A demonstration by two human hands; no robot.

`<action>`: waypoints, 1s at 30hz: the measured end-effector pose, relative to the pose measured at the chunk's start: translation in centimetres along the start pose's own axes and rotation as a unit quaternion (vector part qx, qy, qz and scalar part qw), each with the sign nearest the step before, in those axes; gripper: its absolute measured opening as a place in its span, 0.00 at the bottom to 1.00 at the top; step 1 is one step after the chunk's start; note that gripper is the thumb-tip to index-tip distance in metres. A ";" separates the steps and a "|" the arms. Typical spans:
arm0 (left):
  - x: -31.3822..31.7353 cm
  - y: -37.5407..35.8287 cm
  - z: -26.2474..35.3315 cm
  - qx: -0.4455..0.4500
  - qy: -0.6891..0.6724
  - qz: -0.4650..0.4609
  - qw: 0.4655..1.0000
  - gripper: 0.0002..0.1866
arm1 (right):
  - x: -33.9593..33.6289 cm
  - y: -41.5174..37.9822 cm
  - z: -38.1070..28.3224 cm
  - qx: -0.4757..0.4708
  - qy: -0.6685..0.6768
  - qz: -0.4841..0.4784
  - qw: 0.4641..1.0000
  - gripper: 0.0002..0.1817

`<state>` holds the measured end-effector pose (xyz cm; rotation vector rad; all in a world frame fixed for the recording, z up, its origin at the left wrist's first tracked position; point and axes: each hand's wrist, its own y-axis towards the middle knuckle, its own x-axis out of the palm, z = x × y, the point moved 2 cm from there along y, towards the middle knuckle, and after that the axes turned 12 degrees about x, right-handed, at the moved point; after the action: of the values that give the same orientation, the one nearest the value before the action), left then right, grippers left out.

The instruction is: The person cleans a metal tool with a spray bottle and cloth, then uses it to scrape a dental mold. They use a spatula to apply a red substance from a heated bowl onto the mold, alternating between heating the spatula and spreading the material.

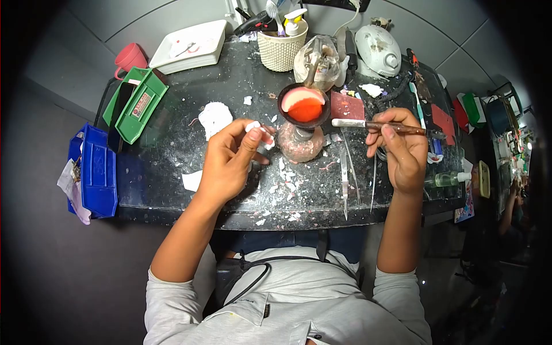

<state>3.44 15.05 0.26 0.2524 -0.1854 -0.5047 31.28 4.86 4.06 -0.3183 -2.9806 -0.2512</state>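
My left hand [227,161] is closed, pinching a small white piece with some pink on it [253,126] between thumb and fingers. My right hand [402,150] grips a wax knife [397,127] by its dark wooden handle, and the flat metal blade points left. Between the hands stands a round glass burner [301,144], stained pink and white. Over it sits a dark ladle [305,122] holding melted red wax [305,109] and a paler pink wax piece [302,94]. The blade lies just right of the ladle, apart from it.
Metal tweezers [344,178] and thin tools lie before the burner among white scraps. Pink wax sheets [348,107] are behind. A green bin [150,109] and blue bin [99,178] stand left; a white tray [201,37], woven pot [282,52] and white machine [378,49] line the back.
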 end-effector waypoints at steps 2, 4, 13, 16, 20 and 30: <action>0.1 -0.1 -0.2 0.003 0.000 -0.017 1.000 0.18 | 0.0 -0.1 -0.2 0.003 0.007 -0.006 1.000 0.08; 0.2 -0.1 -0.3 0.011 -0.013 -0.037 0.999 0.17 | 0.0 -0.1 -0.2 0.006 0.015 -0.013 1.000 0.08; 0.0 -0.1 -0.3 -0.037 -0.045 -0.003 0.998 0.18 | -0.2 -0.3 0.0 0.025 0.025 -0.018 0.999 0.10; -0.1 -0.1 0.4 -0.072 -0.050 -0.002 0.996 0.24 | -0.2 -0.4 0.0 0.021 0.019 -0.040 0.999 0.10; -0.3 0.0 0.5 -0.092 -0.108 -0.014 0.990 0.20 | 0.1 -0.5 0.0 0.025 -0.010 -0.060 0.998 0.10; 0.6 -0.3 1.6 -0.089 -0.101 -0.108 0.985 0.29 | 0.3 -0.5 0.1 0.013 0.015 -0.085 0.996 0.12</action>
<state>3.46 14.23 1.77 0.0450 -0.3112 -0.7581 30.87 4.48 3.96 -0.0562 -2.9809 -0.2319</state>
